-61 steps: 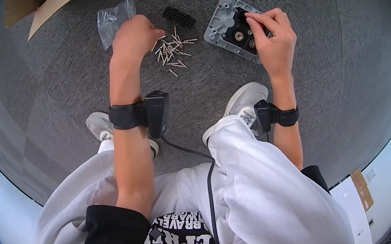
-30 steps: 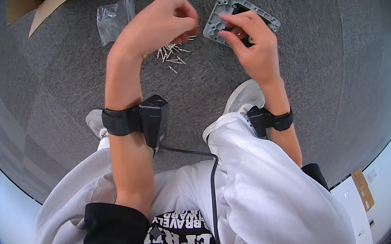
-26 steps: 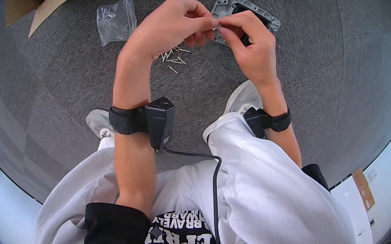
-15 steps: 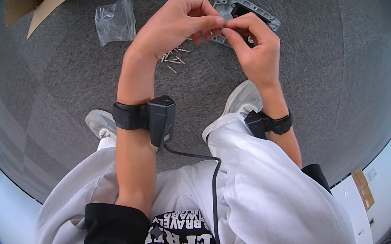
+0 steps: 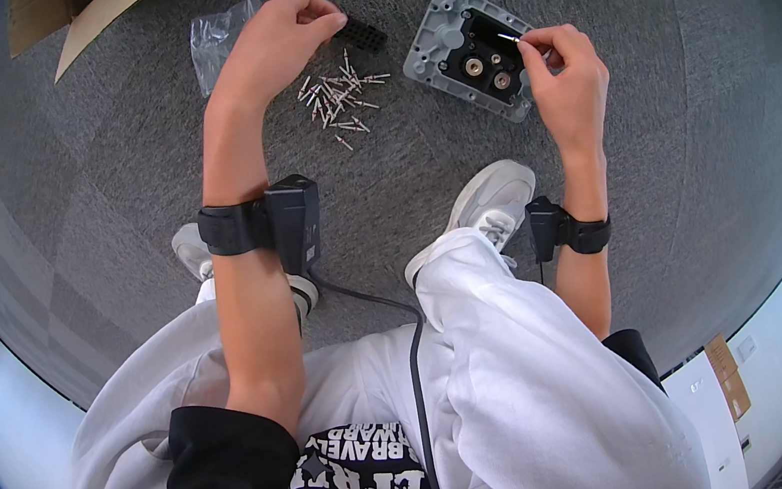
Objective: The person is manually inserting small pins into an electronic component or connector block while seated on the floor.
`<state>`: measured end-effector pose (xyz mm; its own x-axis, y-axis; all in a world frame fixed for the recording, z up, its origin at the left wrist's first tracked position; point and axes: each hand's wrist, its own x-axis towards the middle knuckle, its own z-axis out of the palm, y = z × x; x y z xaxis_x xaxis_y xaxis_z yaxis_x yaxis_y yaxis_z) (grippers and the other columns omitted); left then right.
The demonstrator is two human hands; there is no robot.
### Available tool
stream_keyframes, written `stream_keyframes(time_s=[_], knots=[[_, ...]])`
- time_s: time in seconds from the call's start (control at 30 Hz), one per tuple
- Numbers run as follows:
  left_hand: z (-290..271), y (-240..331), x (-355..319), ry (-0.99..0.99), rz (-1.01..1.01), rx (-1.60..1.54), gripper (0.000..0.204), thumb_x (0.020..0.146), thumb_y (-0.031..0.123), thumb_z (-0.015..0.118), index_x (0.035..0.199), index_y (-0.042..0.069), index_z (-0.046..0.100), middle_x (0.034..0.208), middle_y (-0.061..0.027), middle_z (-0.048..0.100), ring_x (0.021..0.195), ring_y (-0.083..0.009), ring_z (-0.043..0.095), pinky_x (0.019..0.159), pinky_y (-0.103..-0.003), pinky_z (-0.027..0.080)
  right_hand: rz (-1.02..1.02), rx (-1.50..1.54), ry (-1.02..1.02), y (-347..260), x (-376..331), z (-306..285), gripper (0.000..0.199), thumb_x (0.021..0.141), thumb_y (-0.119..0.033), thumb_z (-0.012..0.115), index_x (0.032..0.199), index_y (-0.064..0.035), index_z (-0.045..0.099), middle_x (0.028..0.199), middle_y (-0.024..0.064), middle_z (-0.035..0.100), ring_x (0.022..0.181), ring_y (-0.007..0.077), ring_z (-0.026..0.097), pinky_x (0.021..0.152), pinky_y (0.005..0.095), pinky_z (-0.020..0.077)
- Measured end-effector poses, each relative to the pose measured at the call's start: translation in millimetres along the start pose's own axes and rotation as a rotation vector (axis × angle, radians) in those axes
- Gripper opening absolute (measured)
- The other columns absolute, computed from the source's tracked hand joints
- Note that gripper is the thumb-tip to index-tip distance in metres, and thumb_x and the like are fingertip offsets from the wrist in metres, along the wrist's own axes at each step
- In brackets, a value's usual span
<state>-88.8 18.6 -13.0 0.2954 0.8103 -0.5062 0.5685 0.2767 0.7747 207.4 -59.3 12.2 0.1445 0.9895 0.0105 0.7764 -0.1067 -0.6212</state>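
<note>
My left hand (image 5: 285, 43) is closed, thumb and forefinger pinched at the upper left end of a black rectangular block with rows of holes (image 5: 364, 36). How firmly it grips the block is hard to make out. Between the thumb and forefinger of my right hand (image 5: 570, 76) is a thin silvery metal pin (image 5: 506, 38), pointing left over the grey metal housing (image 5: 429, 59). That housing lies on the carpet and has a black inset with round metal fittings (image 5: 474, 66). A loose pile of similar metal pins (image 5: 339, 98) is spread below my left hand.
A clear plastic bag (image 5: 215, 50) lies left of my left hand, partly behind it. An open cardboard box (image 5: 90, 21) stands at the far left. Grey carpet (image 5: 633, 107) surrounds the things. A cable (image 5: 368, 296) runs from the device on my left wrist.
My hands have parted: the left moved left to the black block, the right moved right with the metal pin. The pin pile, block and most of the housing now show.
</note>
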Motion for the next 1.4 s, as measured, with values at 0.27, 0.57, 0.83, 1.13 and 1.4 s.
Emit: stream_keyframes(time_s=[0.27, 0.57, 0.83, 1.13, 1.4], knots=[[-1, -5, -1, -0.082, -0.249, 0.398, 0.033, 0.091, 0.032, 0.072, 0.105, 0.003, 0.078, 0.091, -0.0163, 0.076, 0.088, -0.0305, 0.073, 0.083, -0.041, 0.055, -0.03, -0.058, -0.07, 0, 1, 15, 0.006, 0.085, -0.009, 0.074, 0.085, -0.0031, 0.072, 0.083, 0.0063, 0.067, 0.082, 0.0254, 0.061, 0.075, 0.0379, 0.0501], [-3, -17, 1, -0.119, -0.255, 0.45, 0.039, 0.092, 0.034, 0.069, 0.109, -0.001, 0.076, 0.098, -0.0167, 0.076, 0.093, -0.0286, 0.073, 0.084, -0.04, 0.054, -0.081, -0.125, -0.093, -2, 7, 16, 0.009, 0.085, -0.011, 0.075, 0.088, -0.0027, 0.076, 0.084, 0.0066, 0.067, 0.084, 0.0261, 0.061, 0.076, 0.0392, 0.0515], [-2, -21, 1, -0.09, -0.285, 0.458, 0.036, 0.089, 0.033, 0.074, 0.109, 0.003, 0.076, 0.102, -0.0173, 0.076, 0.098, -0.0321, 0.073, 0.087, -0.042, 0.055, -0.07, -0.084, -0.088, -1, 5, 15, 0.01, 0.086, -0.01, 0.074, 0.093, -0.0028, 0.077, 0.085, 0.007, 0.067, 0.085, 0.0258, 0.061, 0.077, 0.0384, 0.0519], [7, -35, -4, -0.074, -0.33, 0.651, 0.031, 0.077, 0.028, 0.084, 0.1, 0.01, 0.075, 0.102, -0.0147, 0.075, 0.101, -0.0338, 0.072, 0.087, -0.044, 0.057, -0.055, 0.022, -0.03, -9, 0, 15, 0.007, 0.086, -0.006, 0.074, 0.092, -0.0029, 0.076, 0.084, 0.0063, 0.067, 0.08, 0.0235, 0.062, 0.072, 0.0349, 0.051], [22, -39, 1, 0.123, -0.37, 0.758, 0.026, 0.074, 0.025, 0.085, 0.091, 0.007, 0.077, 0.095, -0.0174, 0.076, 0.095, -0.0363, 0.073, 0.083, -0.046, 0.058, -0.052, 0.064, -0.003, -18, 1, 18, 0.008, 0.086, -0.005, 0.075, 0.092, -0.0024, 0.076, 0.083, 0.0059, 0.066, 0.075, 0.0207, 0.061, 0.068, 0.0333, 0.0503]])
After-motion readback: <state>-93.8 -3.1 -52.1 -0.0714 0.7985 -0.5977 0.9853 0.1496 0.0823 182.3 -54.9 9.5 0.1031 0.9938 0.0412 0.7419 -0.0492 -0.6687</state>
